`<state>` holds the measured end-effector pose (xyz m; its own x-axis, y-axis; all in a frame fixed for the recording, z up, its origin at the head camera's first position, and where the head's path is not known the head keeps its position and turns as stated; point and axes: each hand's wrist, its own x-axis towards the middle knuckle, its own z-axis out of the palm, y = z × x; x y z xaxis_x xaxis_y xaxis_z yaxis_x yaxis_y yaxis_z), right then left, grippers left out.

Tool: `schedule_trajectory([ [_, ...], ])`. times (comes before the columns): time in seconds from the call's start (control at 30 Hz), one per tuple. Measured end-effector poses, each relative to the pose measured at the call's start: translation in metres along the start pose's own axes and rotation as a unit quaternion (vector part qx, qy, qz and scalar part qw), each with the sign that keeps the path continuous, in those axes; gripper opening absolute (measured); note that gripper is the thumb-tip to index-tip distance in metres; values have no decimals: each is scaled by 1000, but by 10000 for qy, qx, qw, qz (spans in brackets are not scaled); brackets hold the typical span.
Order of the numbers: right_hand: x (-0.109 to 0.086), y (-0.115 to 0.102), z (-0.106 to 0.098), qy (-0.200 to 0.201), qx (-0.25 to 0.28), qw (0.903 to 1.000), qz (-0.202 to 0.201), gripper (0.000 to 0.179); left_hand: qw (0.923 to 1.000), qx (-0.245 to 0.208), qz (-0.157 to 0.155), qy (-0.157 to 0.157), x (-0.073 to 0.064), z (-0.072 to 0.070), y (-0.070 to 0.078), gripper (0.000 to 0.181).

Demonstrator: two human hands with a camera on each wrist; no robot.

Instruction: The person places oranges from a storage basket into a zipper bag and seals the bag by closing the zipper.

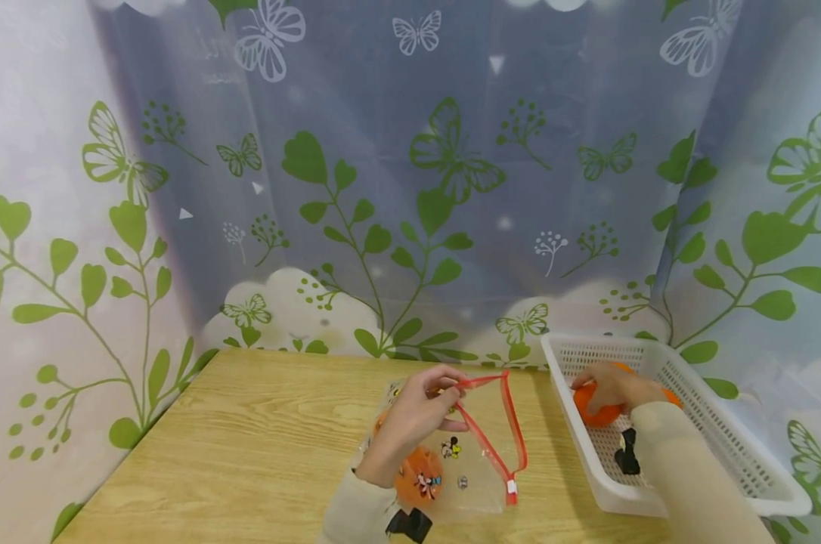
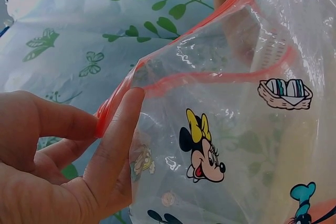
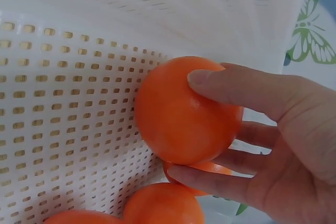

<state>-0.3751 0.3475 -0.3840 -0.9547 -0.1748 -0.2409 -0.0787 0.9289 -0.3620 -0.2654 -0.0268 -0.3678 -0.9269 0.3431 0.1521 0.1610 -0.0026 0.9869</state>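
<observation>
My left hand (image 1: 420, 408) pinches the red zip edge of a clear plastic zip bag (image 1: 481, 457) printed with cartoon figures. The bag's mouth gapes, and its white slider (image 1: 511, 486) sits at the near end of the zip. Inside the bag, an orange (image 1: 413, 470) shows through the plastic. My right hand (image 1: 611, 389) reaches into the white basket (image 1: 574, 427). There it grips a smooth, round orange (image 3: 184, 114) between the thumb and the other fingers, close to the basket wall. Several more oranges (image 3: 165, 205) lie below it.
The wooden table (image 1: 233, 438) extends to the left of the bag. A printed curtain (image 1: 383, 249) with leaves and butterflies stands behind the table and along both sides. A black strap piece (image 1: 627, 452) shows at the right wrist, over the basket.
</observation>
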Motion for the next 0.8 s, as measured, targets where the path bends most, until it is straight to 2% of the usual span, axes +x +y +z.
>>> schedule_trajectory([
  [0.1,-3,1,-2,-4,84,9999,107,60,10000,23,-19,-5,1,0,-1,22],
  [0.33,-9,-4,-10,-179,103,9998,17,57,10000,26,3,-5,0,0,-1,21],
  [0.47,-14,-9,-14,-291,292,9991,110,59,10000,41,-28,17,1,0,-2,21],
  [0.8,-26,-12,-28,-242,426,9975,-512,56,10000,48,4,5,0,0,-1,21],
])
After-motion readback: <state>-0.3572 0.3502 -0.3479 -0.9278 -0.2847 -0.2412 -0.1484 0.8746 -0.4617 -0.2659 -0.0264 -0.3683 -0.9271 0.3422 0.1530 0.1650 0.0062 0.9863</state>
